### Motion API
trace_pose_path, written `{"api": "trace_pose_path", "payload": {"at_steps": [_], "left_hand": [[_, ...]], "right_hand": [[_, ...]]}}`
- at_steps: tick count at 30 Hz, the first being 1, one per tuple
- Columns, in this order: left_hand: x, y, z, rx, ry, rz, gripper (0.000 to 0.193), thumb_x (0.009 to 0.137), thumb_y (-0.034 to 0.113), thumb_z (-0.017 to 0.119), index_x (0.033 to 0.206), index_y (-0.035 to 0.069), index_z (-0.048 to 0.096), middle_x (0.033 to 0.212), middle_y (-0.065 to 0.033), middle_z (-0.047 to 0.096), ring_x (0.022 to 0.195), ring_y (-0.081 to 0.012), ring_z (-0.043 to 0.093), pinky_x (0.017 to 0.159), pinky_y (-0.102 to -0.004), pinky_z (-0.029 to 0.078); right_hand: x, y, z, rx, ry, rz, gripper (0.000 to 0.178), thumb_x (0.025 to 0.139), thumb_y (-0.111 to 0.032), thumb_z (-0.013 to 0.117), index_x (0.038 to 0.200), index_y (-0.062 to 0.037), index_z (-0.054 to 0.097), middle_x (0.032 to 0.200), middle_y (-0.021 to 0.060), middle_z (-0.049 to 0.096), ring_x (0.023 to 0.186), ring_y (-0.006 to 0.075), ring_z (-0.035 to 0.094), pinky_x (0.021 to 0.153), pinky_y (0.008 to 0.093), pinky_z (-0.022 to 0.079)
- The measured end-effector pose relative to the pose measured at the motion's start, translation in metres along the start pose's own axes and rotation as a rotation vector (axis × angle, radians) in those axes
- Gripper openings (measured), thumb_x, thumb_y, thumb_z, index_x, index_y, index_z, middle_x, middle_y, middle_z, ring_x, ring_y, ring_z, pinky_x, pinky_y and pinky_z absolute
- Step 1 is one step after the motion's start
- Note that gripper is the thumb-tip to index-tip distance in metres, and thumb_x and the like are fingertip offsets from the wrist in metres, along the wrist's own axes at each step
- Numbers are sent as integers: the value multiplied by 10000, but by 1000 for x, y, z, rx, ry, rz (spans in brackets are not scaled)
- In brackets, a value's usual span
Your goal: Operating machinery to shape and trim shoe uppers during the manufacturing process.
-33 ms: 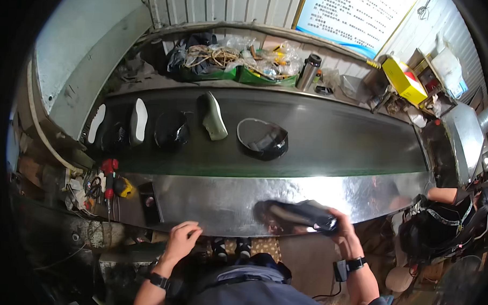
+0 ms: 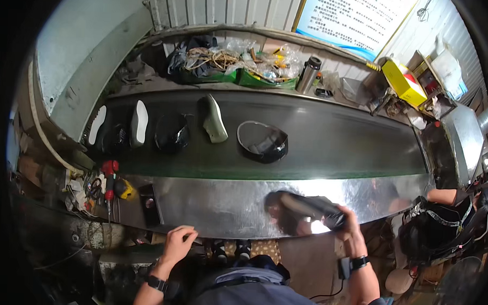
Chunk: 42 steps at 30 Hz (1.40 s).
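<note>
My right hand (image 2: 350, 227) is closed around one end of a dark, glossy shoe (image 2: 313, 211). The shoe is tilted above the near metal strip of the bench and smeared by motion. At the bench's front edge my left hand (image 2: 179, 243) has its fingers curled, thumb against index finger; whether something small is pinched there is hidden. Across the dark conveyor belt (image 2: 341, 140) lie white soles (image 2: 140, 122), a pale greenish sole (image 2: 215, 119), and several black, glossy shoe uppers (image 2: 172, 133), one with an open rim (image 2: 271, 148).
A red-handled tool (image 2: 110, 172), a yellow object (image 2: 124, 188) and a black tray (image 2: 151, 204) sit at the left. Behind the belt are green containers (image 2: 220, 76) full of scraps, a steel flask (image 2: 309, 74) and a yellow box (image 2: 405, 80). Another person's arm (image 2: 441, 195) reaches in at the right.
My right hand has shifted slightly right and the shoe has turned in it. The left hand has dropped a little and moved slightly left. Things on the belt look the same.
</note>
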<state>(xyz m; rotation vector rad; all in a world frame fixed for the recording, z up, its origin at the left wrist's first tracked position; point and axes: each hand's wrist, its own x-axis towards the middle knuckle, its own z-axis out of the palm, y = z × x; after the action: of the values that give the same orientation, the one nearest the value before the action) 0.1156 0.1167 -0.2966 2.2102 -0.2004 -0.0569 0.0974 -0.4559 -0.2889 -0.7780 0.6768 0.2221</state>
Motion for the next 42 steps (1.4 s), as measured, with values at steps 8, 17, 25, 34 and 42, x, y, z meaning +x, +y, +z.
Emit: {"api": "trace_pose_path", "payload": {"at_steps": [8,17,25,34,42], "left_hand": [[-6,-22,11,-161,-29,-227,184,903,144,746,986,-20,736,1015,-146,760,950,-237,728,878,-347,550],[24,-26,-17,-52,23,-228,199,914,157,745,1010,-17,738,966,-134,763,875,-210,730,793,-319,558],[202,-39,42,-261,-51,-182,275,928,216,734,1085,-10,735,967,-116,772,893,-154,714,816,-312,555],[378,-22,167,35,290,-494,1147,762,443,819,1622,154,117,1547,-345,268,1433,-475,328,1163,-518,348],[336,-2,123,186,17,-252,829,681,163,767,1475,171,527,1319,-253,557,1294,-408,501,1132,-438,408]], "right_hand": [[147,-148,-152,193,549,-757,239,932,-215,708,1043,-23,619,934,130,693,823,302,703,770,426,623],[268,37,167,-132,360,-154,1257,791,-146,888,1594,-339,-61,1352,147,430,1004,307,572,967,628,503],[166,38,178,229,-82,-229,690,901,-23,734,1443,-255,374,1204,57,636,1048,235,644,881,434,504],[-37,128,129,366,161,-128,416,995,-290,654,1381,-224,511,1398,5,553,1330,240,485,1114,667,357],[-63,176,74,340,90,-220,504,998,-314,660,1437,-207,437,1405,49,571,1339,322,528,1107,705,394]]}}
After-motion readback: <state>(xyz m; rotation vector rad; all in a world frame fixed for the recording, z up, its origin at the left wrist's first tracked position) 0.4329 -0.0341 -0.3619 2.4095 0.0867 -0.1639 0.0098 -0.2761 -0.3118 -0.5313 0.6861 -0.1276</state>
